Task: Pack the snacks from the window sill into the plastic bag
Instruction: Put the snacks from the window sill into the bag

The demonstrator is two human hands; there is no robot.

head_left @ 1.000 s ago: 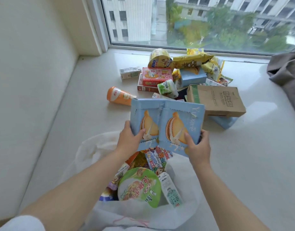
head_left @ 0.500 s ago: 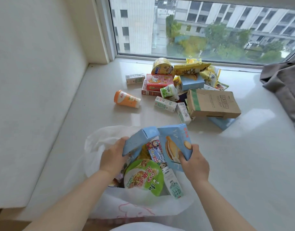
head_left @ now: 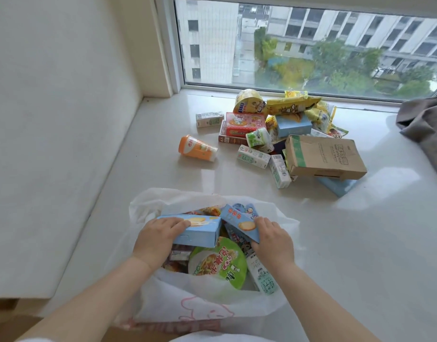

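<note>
Bag contents half-hidden — hands over boxes

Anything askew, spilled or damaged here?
No spill. The brown cardboard box sits tilted, propped on a blue box, its edges creased. The orange cup lies on its side, apart from the pile.

- Window: large pane in a pale frame, overlooking grey multi-storey buildings and green trees.
- Side wall: plain off-white, at left.
- Window sill: glossy white stone, reflecting soft daylight.
- Grey-brown cloth: crumpled at the sill's right edge.
</note>
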